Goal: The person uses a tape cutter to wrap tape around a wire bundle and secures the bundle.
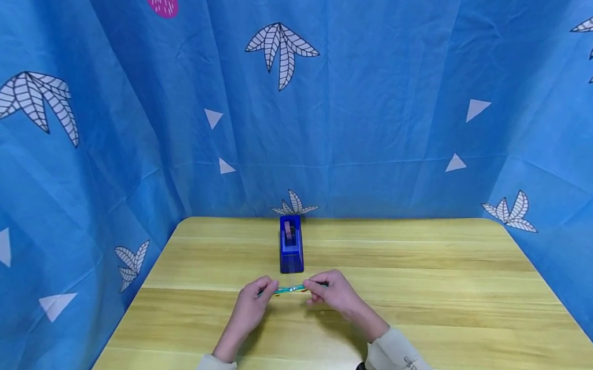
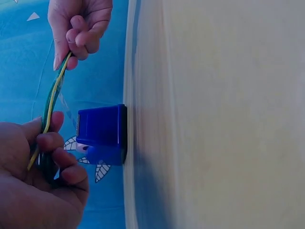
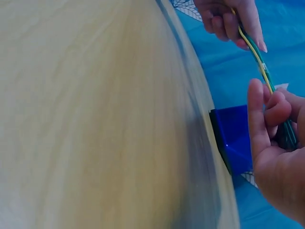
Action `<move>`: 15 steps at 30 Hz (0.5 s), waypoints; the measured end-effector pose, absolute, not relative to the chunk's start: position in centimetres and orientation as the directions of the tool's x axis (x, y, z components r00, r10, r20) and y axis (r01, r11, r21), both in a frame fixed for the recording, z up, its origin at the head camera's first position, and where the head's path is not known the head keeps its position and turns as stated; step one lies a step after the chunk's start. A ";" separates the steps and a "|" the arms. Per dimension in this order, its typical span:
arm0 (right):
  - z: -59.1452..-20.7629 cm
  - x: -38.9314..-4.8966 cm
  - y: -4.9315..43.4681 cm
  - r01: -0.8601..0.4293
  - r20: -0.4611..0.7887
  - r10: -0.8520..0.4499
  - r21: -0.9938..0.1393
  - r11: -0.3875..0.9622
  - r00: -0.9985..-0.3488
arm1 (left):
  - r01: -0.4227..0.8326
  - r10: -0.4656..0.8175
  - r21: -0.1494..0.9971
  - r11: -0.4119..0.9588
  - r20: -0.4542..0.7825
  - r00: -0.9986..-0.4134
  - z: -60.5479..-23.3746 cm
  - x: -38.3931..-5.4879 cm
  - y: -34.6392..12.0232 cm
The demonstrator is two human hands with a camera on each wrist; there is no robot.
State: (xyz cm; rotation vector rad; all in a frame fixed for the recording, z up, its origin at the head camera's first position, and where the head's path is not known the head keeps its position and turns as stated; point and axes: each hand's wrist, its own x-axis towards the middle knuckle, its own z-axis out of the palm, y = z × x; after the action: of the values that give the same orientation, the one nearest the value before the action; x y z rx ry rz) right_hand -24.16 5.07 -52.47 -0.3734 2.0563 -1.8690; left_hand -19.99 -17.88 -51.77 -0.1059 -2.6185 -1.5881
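Observation:
Both hands hold a thin bundle of green and yellow wires stretched level between them, above the table. My left hand pinches the left end between thumb and fingers. On the other end, my right hand pinches with thumb and forefinger. Around the middle of the bundle shows a shiny clear strip of tape; its loose part hangs off the wires in the left wrist view. Just beyond the hands stands a blue tape dispenser. Dark green wire ends lie inside the right palm, partly hidden by fingers.
The wood-grain table extends to both sides of the hands, with rounded far corners. A blue curtain with white leaf prints hangs behind it and along both sides. The dispenser stands near the far edge, close to the curtain.

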 end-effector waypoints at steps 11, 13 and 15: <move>-51.8 -24.3 5.2 -0.227 0.121 -0.404 -0.947 0.227 -0.907 | -0.094 -0.089 0.979 0.181 -0.079 -0.993 -51.8 -20.3 -18.1; -51.9 -24.3 5.2 -0.262 0.149 -0.409 -0.935 0.237 -0.900 | -0.146 -0.066 0.984 0.100 -0.140 -0.988 -52.0 -20.4 -18.1; -51.9 -24.2 5.2 -0.282 0.162 -0.412 -0.927 0.248 -0.897 | -0.164 -0.053 0.984 0.065 -0.161 -0.986 -52.2 -20.4 -18.1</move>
State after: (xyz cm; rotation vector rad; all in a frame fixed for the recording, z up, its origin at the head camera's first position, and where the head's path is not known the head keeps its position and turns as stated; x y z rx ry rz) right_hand -24.21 5.17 -51.94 -0.6677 2.3898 -1.7352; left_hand -20.42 -18.14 -52.17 0.2403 -2.3509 -2.1929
